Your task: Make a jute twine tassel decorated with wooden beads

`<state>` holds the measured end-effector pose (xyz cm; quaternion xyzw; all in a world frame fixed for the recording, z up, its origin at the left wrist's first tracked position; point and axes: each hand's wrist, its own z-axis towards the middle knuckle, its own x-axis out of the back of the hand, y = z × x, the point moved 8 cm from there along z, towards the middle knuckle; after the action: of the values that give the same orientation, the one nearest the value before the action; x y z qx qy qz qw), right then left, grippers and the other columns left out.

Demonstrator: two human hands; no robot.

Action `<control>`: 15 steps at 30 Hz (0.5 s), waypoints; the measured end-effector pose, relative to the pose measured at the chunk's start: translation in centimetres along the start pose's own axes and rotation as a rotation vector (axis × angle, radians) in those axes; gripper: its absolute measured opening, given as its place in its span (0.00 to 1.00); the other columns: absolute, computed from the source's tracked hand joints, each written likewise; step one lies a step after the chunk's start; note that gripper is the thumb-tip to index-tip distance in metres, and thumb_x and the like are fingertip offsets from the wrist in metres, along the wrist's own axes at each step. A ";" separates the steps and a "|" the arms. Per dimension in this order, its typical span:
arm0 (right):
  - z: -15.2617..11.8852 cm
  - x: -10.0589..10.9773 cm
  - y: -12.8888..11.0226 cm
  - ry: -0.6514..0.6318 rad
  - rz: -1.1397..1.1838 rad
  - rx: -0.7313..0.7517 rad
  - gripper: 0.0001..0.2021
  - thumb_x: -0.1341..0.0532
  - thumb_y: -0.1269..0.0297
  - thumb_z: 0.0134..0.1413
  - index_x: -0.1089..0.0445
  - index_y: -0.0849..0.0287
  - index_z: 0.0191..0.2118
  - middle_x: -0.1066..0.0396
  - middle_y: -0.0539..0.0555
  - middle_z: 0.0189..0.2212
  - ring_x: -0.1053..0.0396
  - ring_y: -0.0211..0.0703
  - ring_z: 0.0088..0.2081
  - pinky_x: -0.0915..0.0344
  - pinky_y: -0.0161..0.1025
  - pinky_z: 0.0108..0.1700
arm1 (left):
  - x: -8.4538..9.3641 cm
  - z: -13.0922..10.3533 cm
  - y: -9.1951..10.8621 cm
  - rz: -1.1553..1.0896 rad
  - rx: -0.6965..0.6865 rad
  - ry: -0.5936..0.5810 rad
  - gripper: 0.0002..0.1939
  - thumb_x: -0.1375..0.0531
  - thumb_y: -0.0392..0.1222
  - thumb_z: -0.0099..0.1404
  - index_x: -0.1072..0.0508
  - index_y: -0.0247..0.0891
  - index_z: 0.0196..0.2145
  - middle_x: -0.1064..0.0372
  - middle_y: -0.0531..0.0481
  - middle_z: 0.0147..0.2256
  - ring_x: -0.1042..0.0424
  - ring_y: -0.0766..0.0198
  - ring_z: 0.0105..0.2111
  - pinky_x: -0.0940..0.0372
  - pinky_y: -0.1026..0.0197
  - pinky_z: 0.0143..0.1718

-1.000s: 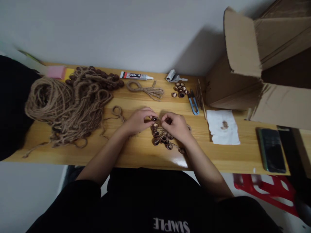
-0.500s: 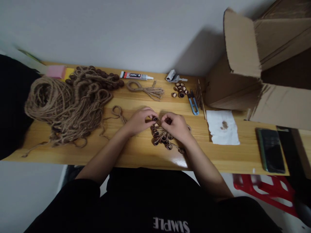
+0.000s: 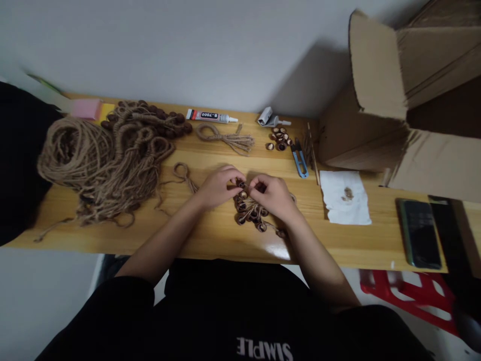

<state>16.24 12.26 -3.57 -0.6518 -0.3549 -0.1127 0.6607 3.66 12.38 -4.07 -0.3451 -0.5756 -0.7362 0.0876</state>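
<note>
My left hand [image 3: 220, 188] pinches a small hollow brown nutshell [image 3: 241, 184] between thumb and fingertips. Close to its right, my right hand [image 3: 273, 195] has its fingers pinched together at the shell's edge, on what looks like the end of a jute strand; the fingers mostly cover it. Below both hands lies a cluster of jute cords with nutshells [image 3: 261, 227] on their ends, partly under my right hand. A looped jute cord [image 3: 182, 171] lies left of my left hand, its tail running behind the wrist.
A big pile of jute rope [image 3: 75, 150] fills the left. Along the back are a glue tube [image 3: 211, 116], a tied cord bundle [image 3: 225, 139], a crumpled tube [image 3: 266, 118], loose nutshells [image 3: 281, 146] and blue snips [image 3: 300, 163]. Rightward are a tissue [image 3: 345, 208], a cardboard box [image 3: 349, 135] and a phone [image 3: 421, 235].
Both hands stay almost where they were. The nutshell in my left fingers has tilted slightly, and the fingertips of the two hands have shifted a little.
</note>
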 end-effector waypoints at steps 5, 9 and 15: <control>0.0 0.0 -0.2 -0.016 -0.019 0.004 0.04 0.41 0.71 0.44 0.29 0.59 0.25 0.30 0.47 0.21 0.37 0.35 0.24 0.44 0.32 0.31 | -0.1 0.0 0.0 -0.005 0.011 0.012 0.10 0.39 0.30 0.54 0.26 0.37 0.36 0.30 0.50 0.35 0.31 0.64 0.34 0.34 0.60 0.38; 0.0 -0.1 -0.2 -0.032 -0.023 0.005 0.04 0.41 0.70 0.45 0.29 0.59 0.26 0.30 0.47 0.21 0.37 0.35 0.24 0.44 0.32 0.31 | -0.2 0.1 -0.1 -0.024 0.024 0.014 0.11 0.39 0.29 0.53 0.25 0.36 0.35 0.30 0.50 0.34 0.31 0.65 0.33 0.34 0.60 0.38; 0.0 -0.1 -0.2 -0.036 -0.035 -0.005 0.04 0.41 0.70 0.45 0.29 0.58 0.26 0.31 0.48 0.21 0.37 0.36 0.24 0.44 0.32 0.31 | -0.3 0.1 -0.2 -0.068 0.050 0.025 0.12 0.40 0.27 0.52 0.25 0.36 0.34 0.30 0.51 0.34 0.32 0.66 0.32 0.35 0.61 0.37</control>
<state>16.06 12.16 -3.51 -0.6490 -0.3778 -0.1137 0.6505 3.87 12.48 -4.40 -0.3137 -0.6041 -0.7284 0.0782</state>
